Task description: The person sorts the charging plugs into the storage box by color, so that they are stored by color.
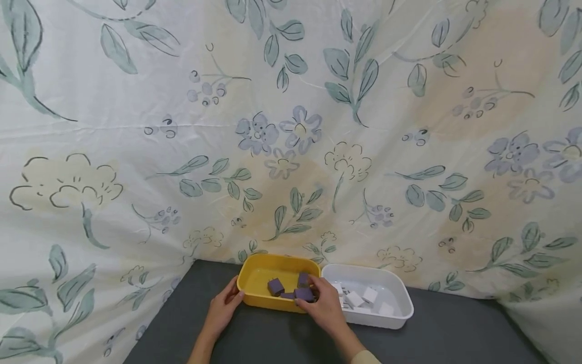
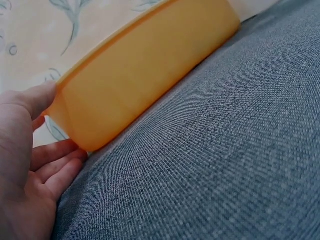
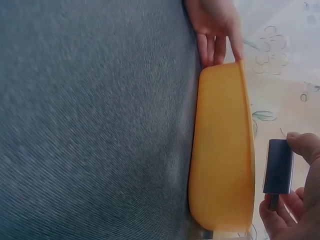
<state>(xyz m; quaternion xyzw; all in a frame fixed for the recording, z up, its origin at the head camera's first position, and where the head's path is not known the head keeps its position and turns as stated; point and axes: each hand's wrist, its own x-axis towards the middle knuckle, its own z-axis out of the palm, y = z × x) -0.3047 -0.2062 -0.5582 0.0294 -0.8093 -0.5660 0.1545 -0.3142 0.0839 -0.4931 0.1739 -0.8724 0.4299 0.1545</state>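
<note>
A yellow tray (image 1: 265, 302) stands on the dark cloth, and my left hand (image 1: 222, 309) holds its left end. In the left wrist view the thumb lies at the rim and the fingertips touch the lower corner of the yellow wall (image 2: 115, 90). My right hand (image 1: 328, 306) pinches a dark purple charger plug (image 3: 278, 166) between thumb and fingers, over the tray's front right corner. Beneath and beside it, more dark purple charger plugs (image 1: 275, 287) lie in the yellow tray, partly hidden by the right hand.
Touching the right end of the yellow tray is a white tray (image 1: 377, 320) with several white charger plugs (image 1: 370, 294) in it. Floral fabric (image 1: 291, 202) hangs close behind both trays. The dark cloth (image 1: 432, 338) stretches along the front and right.
</note>
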